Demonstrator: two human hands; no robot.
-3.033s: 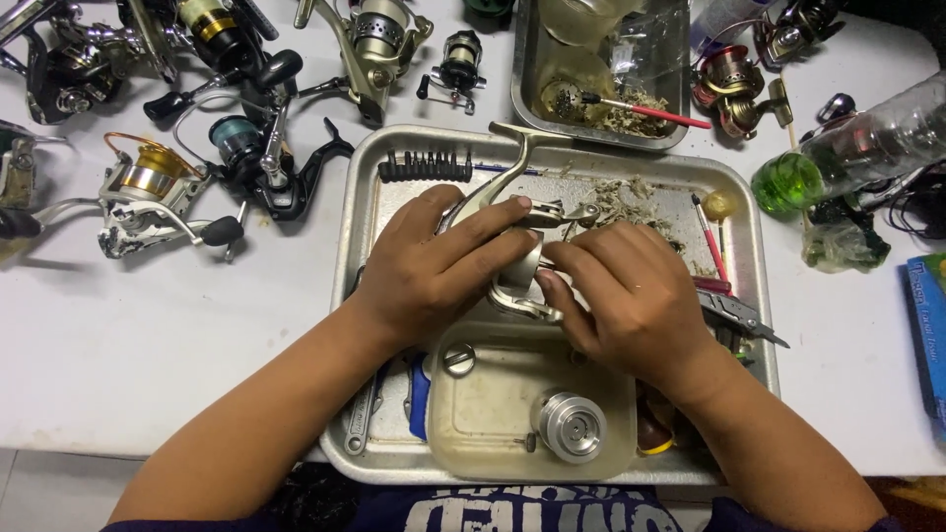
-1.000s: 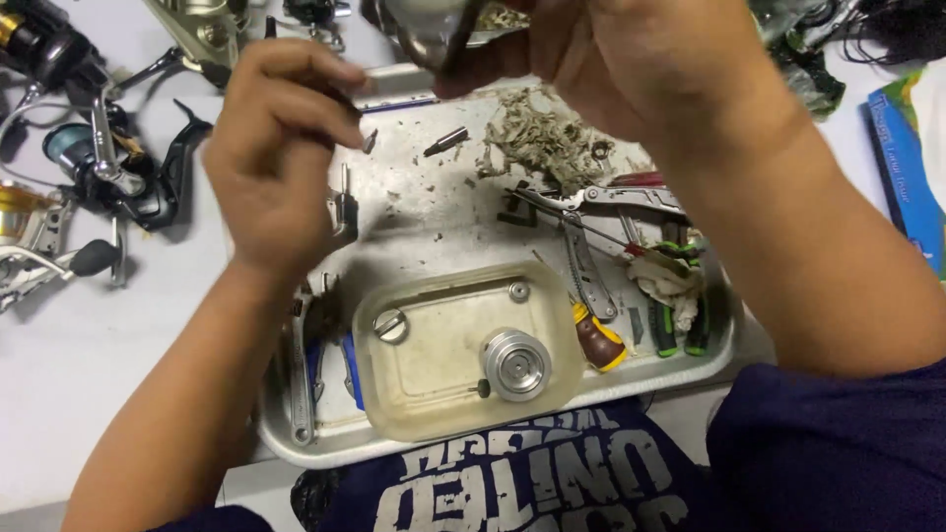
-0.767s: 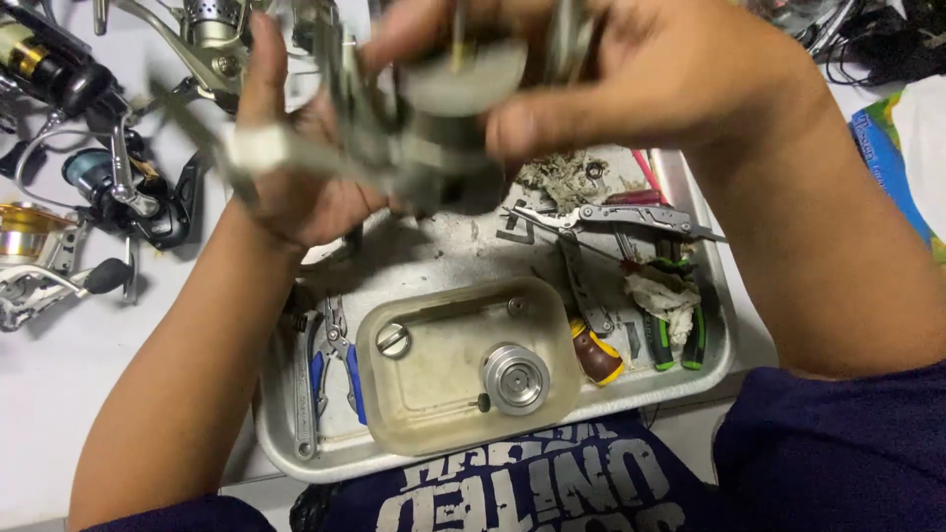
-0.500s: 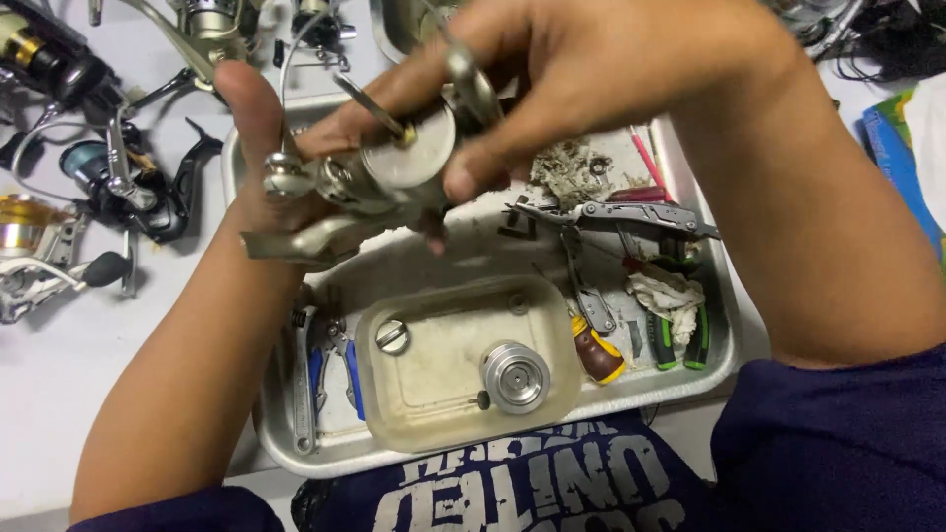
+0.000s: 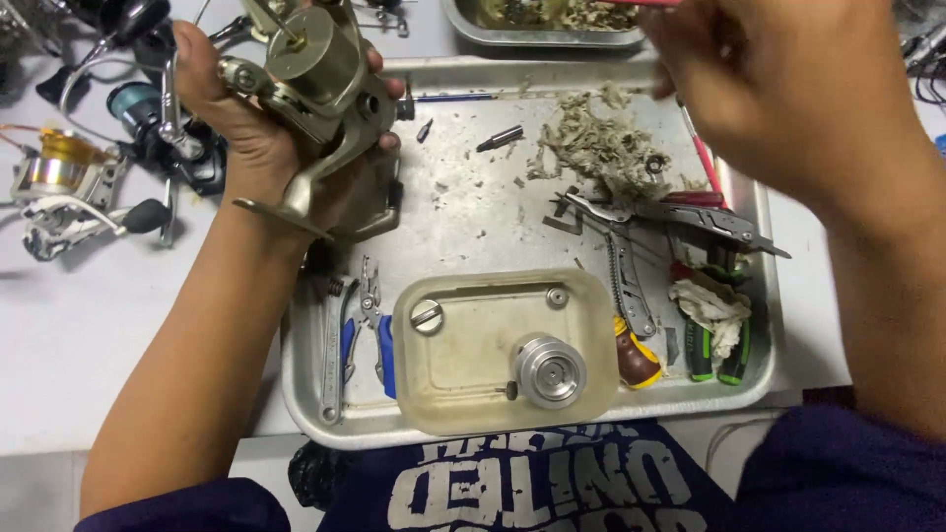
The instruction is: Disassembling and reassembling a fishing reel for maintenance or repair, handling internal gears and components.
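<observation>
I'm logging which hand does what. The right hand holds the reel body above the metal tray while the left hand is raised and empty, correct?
No, swapped: in the head view the left hand holds the reel body above the tray; the right hand is raised, seemingly empty.

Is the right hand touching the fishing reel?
Apart. The head view shows the right hand raised over the metal tray's far right side, with bare tray between it and the fishing reel, which only the left hand grips.
</observation>
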